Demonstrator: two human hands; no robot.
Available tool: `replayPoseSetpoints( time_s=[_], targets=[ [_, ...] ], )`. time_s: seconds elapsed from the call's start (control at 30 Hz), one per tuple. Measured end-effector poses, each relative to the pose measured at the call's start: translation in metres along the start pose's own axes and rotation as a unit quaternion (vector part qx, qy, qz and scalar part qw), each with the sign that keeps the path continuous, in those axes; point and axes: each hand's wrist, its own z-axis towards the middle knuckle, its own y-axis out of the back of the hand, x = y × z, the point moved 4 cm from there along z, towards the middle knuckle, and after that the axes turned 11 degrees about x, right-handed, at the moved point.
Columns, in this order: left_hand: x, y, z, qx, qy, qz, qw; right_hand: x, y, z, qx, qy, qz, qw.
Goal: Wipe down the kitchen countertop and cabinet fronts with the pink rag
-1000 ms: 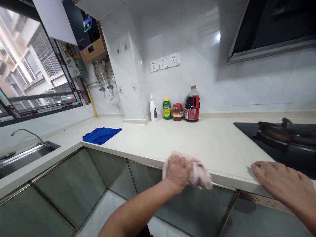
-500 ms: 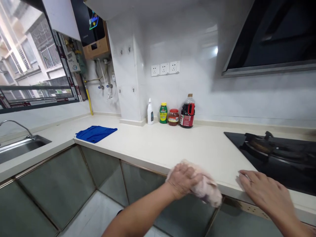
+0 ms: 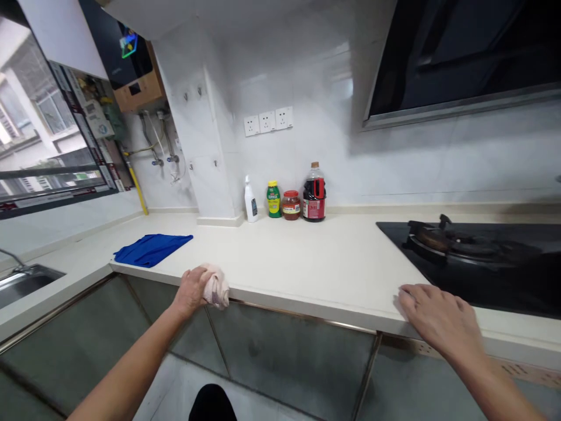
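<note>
My left hand (image 3: 191,290) is closed around a crumpled pale pink cloth (image 3: 216,286), pressed to the front edge of the cream countertop (image 3: 280,257). Part of the cloth hangs over that edge. Behind it and to the left lies a flat blue cloth (image 3: 153,249), apart from my hand. My right hand (image 3: 442,316) rests palm down on the counter edge, beside the black gas stove (image 3: 495,280). Its fingers stretch forward and hold nothing that I can see.
Against the wall stand a white spray bottle (image 3: 250,202), a green bottle with a yellow cap (image 3: 274,200), a red-lidded jar (image 3: 291,206) and a large dark sauce bottle (image 3: 314,196). A sink (image 3: 33,283) is at far left. The range hood (image 3: 464,58) overhangs the stove.
My left hand has slid the pink cloth leftward along the counter's front edge, towards the blue cloth. The right hand stays on the counter by the stove. The view has shifted slightly.
</note>
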Motion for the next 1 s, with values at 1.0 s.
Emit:
replayPoseSetpoints(
  time_s=[1.0],
  targets=[
    [-0.378,0.033,0.084,-0.009,-0.173,-0.121,0.977,0.09,0.026,-0.062,-0.15,0.189,0.319,0.917]
  ],
)
